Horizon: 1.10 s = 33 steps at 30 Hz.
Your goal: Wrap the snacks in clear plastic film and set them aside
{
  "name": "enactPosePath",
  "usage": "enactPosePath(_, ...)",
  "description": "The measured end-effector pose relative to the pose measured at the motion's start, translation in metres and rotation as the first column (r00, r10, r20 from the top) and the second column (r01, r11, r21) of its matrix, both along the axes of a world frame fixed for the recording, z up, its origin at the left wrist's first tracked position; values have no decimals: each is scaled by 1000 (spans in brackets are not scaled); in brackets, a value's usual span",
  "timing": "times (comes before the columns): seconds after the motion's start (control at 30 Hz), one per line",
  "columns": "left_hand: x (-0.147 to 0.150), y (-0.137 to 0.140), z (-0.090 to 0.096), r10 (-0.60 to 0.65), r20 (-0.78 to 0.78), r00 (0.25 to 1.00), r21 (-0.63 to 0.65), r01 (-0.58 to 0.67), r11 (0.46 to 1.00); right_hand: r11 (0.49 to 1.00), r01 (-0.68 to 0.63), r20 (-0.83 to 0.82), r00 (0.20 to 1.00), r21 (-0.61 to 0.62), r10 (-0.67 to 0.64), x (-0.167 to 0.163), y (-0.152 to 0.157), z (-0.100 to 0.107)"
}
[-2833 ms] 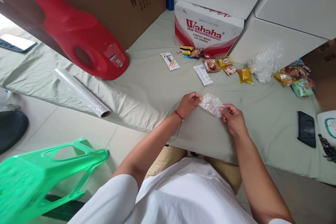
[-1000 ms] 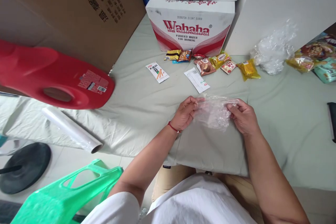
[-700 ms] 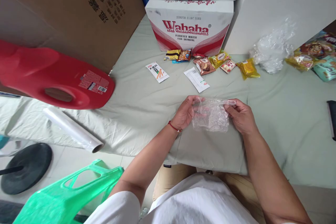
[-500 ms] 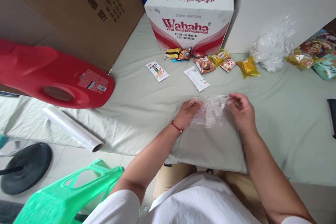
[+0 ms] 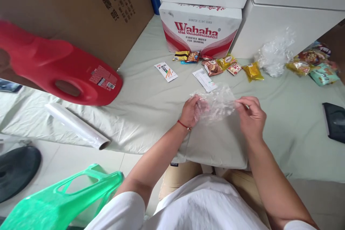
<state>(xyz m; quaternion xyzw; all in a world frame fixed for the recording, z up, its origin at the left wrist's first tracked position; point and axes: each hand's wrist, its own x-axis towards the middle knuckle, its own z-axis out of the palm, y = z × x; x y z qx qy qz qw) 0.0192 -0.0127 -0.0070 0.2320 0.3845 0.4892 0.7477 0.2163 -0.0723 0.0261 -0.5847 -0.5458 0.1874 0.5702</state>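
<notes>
head view: left hand [image 5: 190, 111], grip closed on crumpled clear plastic [image 5: 219, 105]; right hand [image 5: 252, 116], grip pinching its edge; a white packet [image 5: 204, 79] just beyond.

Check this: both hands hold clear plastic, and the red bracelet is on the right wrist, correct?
Wrong side: the head view shows the red bracelet on the left wrist. The left hand and right hand do hold clear plastic.
</notes>
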Motion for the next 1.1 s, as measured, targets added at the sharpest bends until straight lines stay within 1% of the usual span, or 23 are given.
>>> enactPosePath(0.07, -3, 3, 2, 10, -12, 1000, -28, -10, 1000, 997, 11, -291, 956, -70, -31, 13, -3, 0)
enactPosePath(0.13, -5, 4, 3, -5, -69, 998, -12, 5, 1000, 987, -27, -508, 859, -155, -56, 29, -7, -1)
enactPosePath(0.17, -6, 3, 3, -23, -96, 995, 6, 24, 1000, 979, -46, -572, 817, -198, -77, 37, -10, -3)
enactPosePath(0.23, -8, 2, 4, -78, -141, 987, 34, 83, 996, 962, -44, -620, 772, -270, -139, 56, -16, -6)
enactPosePath(0.3, -11, 1, 6, -138, -177, 975, 43, 148, 988, 944, -17, -599, 776, -330, -195, 76, -22, -12)
enactPosePath(0.33, -13, 1, 7, -167, -194, 967, 46, 179, 983, 933, -2, -562, 799, -359, -215, 86, -24, -14)
enactPosePath(0.4, -15, 1, 8, -199, -212, 957, 50, 214, 976, 914, 76, -430, 865, -399, -260, 104, -28, -19)
enactPosePath(0.43, -15, 2, 8, -198, -216, 956, 54, 214, 975, 909, 141, -346, 893, -392, -287, 111, -30, -20)
enactPosePath(0.47, -15, 2, 8, -192, -218, 957, 55, 208, 977, 909, 221, -266, 908, -352, -324, 116, -32, -19)
enactPosePath(0.53, -15, 3, 8, -177, -223, 959, 53, 193, 980, 911, 364, -161, 904, -194, -395, 121, -40, -12)
enactPosePath(0.6, -14, 4, 7, -177, -224, 958, 50, 192, 980, 909, 418, -62, 907, -12, -417, 117, -51, 1)
enactPosePath(0.63, -14, 4, 7, -177, -222, 959, 49, 192, 980, 923, 382, 31, 923, 52, -383, 112, -57, 8)
enactPosePath(0.67, -13, 5, 7, -175, -218, 960, 51, 190, 980, 951, 299, 165, 937, 77, -308, 107, -62, 15)
enactPosePath(0.7, -13, 5, 7, -170, -213, 962, 52, 185, 981, 983, 177, 317, 931, 46, -182, 101, -67, 19)
enactPosePath(0.73, -13, 5, 7, -165, -208, 964, 50, 179, 983, 999, 41, 451, 892, -30, -23, 96, -70, 21)
enactPosePath(0.77, -13, 6, 7, -161, -203, 966, 46, 173, 984, 988, -80, 540, 830, -131, 139, 92, -72, 19)
enactPosePath(0.8, -13, 6, 7, -158, -198, 967, 38, 169, 985, 959, -168, 584, 765, -226, 272, 89, -73, 15)
enactPosePath(0.83, -13, 7, 7, -155, -192, 969, 25, 162, 986, 928, -224, 594, 718, -297, 363, 88, -73, 8)
enactPosePath(0.87, -14, 7, 7, -143, -182, 973, 12, 147, 989, 906, -254, 586, 696, -339, 415, 87, -72, -1)
enactPosePath(0.93, -14, 8, 8, -86, -153, 985, -6, 86, 996, 895, -262, 559, 708, -360, 432, 88, -72, -18)
enactPosePath(1.0, -15, 9, 9, -2, -119, 993, -9, 1, 1000, 909, -226, 522, 759, -350, 390, 87, -73, -30)
enactPosePath(1.07, -18, 8, 11, 115, -122, 986, 33, -112, 993, 924, -171, 473, 819, -341, 326, 82, -77, -34)
enactPosePath(1.1, -20, 7, 14, 200, -149, 968, 75, -191, 979, 927, -146, 446, 844, -346, 299, 78, -79, -34)
